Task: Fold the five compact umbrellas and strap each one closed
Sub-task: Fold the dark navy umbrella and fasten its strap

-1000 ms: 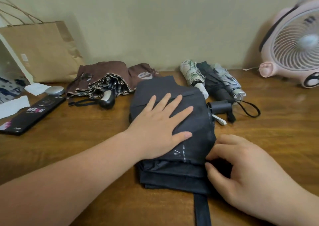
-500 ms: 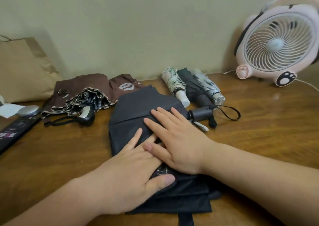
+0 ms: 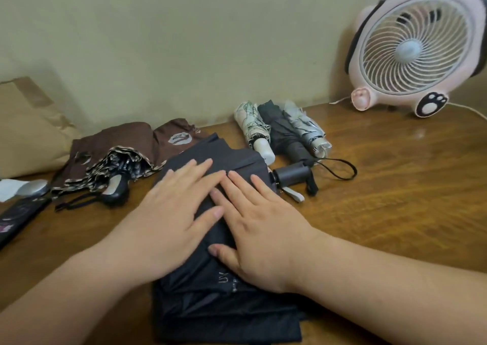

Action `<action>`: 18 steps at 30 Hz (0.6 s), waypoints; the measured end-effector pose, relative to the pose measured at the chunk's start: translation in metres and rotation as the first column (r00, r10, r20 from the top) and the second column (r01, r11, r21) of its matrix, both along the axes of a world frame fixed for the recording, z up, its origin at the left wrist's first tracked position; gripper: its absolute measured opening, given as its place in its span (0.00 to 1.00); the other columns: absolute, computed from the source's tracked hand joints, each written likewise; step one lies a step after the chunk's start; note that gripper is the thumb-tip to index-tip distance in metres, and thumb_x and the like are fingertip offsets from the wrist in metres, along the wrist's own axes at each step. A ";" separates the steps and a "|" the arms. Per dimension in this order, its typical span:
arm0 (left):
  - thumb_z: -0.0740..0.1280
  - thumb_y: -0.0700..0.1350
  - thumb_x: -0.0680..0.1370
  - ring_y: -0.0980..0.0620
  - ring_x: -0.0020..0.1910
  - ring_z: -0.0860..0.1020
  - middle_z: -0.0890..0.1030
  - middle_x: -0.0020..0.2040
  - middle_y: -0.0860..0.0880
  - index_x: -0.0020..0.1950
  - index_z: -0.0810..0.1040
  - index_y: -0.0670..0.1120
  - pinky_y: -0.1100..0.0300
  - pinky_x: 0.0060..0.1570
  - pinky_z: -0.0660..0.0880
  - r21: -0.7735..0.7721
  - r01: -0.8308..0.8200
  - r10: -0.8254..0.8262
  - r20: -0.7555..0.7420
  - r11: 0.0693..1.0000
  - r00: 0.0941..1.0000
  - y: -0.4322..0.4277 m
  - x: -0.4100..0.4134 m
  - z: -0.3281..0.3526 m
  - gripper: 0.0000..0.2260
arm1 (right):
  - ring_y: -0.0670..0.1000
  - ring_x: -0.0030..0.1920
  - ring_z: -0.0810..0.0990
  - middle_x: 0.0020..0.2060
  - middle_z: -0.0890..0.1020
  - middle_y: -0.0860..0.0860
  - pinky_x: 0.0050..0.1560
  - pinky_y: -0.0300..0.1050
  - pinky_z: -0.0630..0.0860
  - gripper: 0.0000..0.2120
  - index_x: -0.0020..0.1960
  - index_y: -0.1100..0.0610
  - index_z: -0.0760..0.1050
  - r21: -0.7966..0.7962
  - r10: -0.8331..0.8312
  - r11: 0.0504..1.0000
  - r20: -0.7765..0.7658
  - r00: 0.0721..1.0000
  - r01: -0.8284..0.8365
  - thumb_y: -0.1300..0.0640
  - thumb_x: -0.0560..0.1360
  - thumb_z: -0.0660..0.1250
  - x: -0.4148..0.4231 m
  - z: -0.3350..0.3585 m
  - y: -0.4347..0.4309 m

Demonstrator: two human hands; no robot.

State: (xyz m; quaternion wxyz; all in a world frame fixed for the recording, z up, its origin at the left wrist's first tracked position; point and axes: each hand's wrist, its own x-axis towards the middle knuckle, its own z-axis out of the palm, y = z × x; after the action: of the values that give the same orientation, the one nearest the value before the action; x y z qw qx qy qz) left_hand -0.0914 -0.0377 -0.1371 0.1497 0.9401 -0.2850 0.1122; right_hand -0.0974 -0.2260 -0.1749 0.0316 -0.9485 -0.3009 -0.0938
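A brown umbrella (image 3: 113, 144) lies loosely bunched at the left of the tabletop (image 3: 395, 199). At centre, the left hand (image 3: 176, 213) and right hand (image 3: 263, 239) press flat, fingers straight, on the black umbrella (image 3: 210, 310) (its white lettering half hidden under the right palm). Three rolled umbrellas (image 3: 282, 131) lie behind, their straps indiscernible.

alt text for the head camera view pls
A person's left hand and right hand press flat on a dark umbrella on a wooden table. Three rolled umbrellas lie behind it, a loose brown umbrella left, a pink fan right.
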 end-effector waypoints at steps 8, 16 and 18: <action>0.41 0.77 0.75 0.60 0.76 0.25 0.29 0.80 0.62 0.75 0.35 0.76 0.50 0.77 0.30 0.430 -0.092 0.177 -0.162 0.898 0.971 0.034 -0.018 -0.016 0.30 | 0.54 0.80 0.31 0.81 0.32 0.54 0.80 0.60 0.37 0.50 0.81 0.51 0.31 -0.375 -0.150 0.923 -0.150 0.977 0.084 0.24 0.75 0.50 -0.009 0.049 -0.031; 0.60 0.67 0.80 0.61 0.80 0.33 0.42 0.83 0.63 0.76 0.60 0.73 0.44 0.80 0.37 0.135 -0.020 0.053 -0.245 0.991 0.968 0.046 -0.020 -0.023 0.25 | 0.38 0.57 0.74 0.56 0.73 0.34 0.58 0.41 0.76 0.18 0.61 0.37 0.76 0.150 0.345 0.937 -0.235 0.909 -0.317 0.35 0.73 0.61 -0.023 0.056 -0.014; 0.64 0.64 0.80 0.63 0.79 0.34 0.43 0.82 0.65 0.75 0.65 0.71 0.45 0.80 0.37 0.098 0.003 0.024 -0.273 0.995 0.962 0.050 -0.022 -0.021 0.23 | 0.39 0.50 0.74 0.52 0.72 0.36 0.53 0.40 0.76 0.17 0.62 0.37 0.75 0.063 0.357 0.933 -0.307 0.882 -0.355 0.35 0.76 0.62 -0.025 0.046 -0.009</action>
State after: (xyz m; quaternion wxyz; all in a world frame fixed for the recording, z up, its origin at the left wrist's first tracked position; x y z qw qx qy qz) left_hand -0.1137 0.0124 -0.1584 0.1407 0.9543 -0.2618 -0.0319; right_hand -0.1227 -0.2353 -0.1291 0.0980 -0.8798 -0.4607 0.0646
